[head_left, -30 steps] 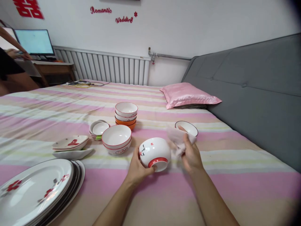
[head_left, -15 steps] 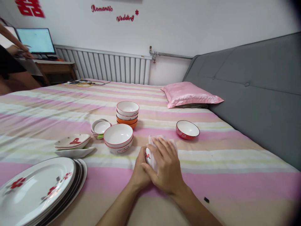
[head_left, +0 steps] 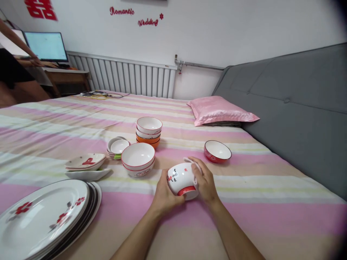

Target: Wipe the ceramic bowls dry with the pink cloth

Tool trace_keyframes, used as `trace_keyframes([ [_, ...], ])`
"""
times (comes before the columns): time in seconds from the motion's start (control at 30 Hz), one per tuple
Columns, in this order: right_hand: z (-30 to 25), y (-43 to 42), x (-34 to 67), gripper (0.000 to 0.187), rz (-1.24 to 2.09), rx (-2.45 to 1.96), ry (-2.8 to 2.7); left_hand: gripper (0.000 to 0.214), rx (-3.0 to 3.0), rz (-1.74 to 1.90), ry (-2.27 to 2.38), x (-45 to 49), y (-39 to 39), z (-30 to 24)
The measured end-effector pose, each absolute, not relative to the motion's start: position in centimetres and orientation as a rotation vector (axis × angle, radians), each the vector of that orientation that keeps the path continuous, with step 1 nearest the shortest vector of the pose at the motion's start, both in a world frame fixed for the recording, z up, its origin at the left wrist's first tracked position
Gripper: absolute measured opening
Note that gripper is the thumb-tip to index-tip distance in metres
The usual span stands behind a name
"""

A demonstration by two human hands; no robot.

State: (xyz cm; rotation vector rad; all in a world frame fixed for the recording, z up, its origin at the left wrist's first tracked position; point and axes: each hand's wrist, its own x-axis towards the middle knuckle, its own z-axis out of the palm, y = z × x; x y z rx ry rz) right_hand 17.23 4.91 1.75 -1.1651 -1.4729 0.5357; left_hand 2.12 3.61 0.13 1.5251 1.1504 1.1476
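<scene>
A white bowl (head_left: 181,177) with a red foot, red blossoms and dark writing is tipped on its side above the striped bedcover, its base facing me. My left hand (head_left: 166,195) grips it from the left, thumb near the foot. On the other side, my right hand (head_left: 205,180) pinches a pale cloth (head_left: 197,168) against the bowl's right side. Two nested white bowls (head_left: 138,159) with red rims stand to the left of my hands. A red bowl (head_left: 217,151) with a white inside sits beyond my right hand.
Behind the nested bowls rises a stack of white and orange bowls (head_left: 149,133). Small dishes (head_left: 119,146), boat-shaped dishes (head_left: 86,166) and a pile of plates (head_left: 48,213) lie left. A pink pillow (head_left: 221,110) rests by the grey headboard (head_left: 292,97). A person (head_left: 16,68) stands far left.
The bowl has been turned so its painted side and foot show. My right hand has shifted from lying over the bowl with the cloth to its right side.
</scene>
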Motion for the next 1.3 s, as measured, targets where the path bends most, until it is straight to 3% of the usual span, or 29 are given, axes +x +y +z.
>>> trace_keyframes([
  [0.13, 1.5, 5.0, 17.4, 0.04, 0.614, -1.156, -1.379, 0.064, 1.561, 1.165, 1.143, 2.1, 3.5, 0.3],
  [0.33, 3.5, 2.5, 15.5, 0.05, -0.028, -1.102, -1.981, 0.055, 1.651, 1.26, 1.063, 2.4, 3.2, 0.4],
  [0.53, 4.0, 2.0, 14.7, 0.036, -0.131, -1.025, -2.179, 0.045, 1.737, 1.383, 0.94, 2.6, 3.4, 0.1],
  [0.87, 3.7, 3.2, 16.9, 0.03, 0.411, -1.099, -1.467, 0.061, 1.538, 1.279, 1.039, 2.3, 3.2, 0.0],
  [1.0, 3.6, 3.0, 16.2, 0.037, 0.712, -1.049, -1.209, 0.064, 1.434, 1.36, 0.961, 2.1, 3.6, -0.3],
  [1.3, 1.2, 4.5, 14.8, 0.056, 0.933, -0.85, -1.016, 0.067, 1.01, 1.465, 0.911, 2.5, 3.2, 0.0],
])
